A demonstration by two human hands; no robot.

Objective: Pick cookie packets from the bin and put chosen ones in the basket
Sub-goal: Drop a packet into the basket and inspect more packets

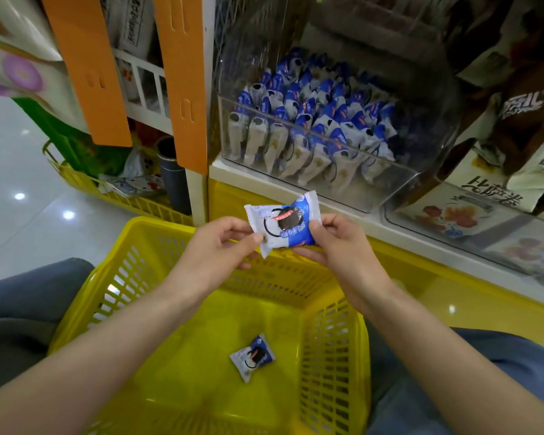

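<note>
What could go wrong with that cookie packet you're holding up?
1. The left hand and right hand only pinch the held packet by its ends, so it might slip.
2. It hangs roughly over the far rim of the yellow basket, so a drop could land outside, not beside the packet inside.

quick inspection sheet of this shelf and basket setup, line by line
surface: white shelf ledge under the clear bin
job's things: cookie packets fill the bin; held packet above the yellow basket; loose packet lies inside it
clutter: second basket of oddments at left; grey tube
grippers: left hand and right hand each pinch one end of the held packet
cables: nothing seen
surroundings: glossy tile floor, orange panels, boxed goods at right
</note>
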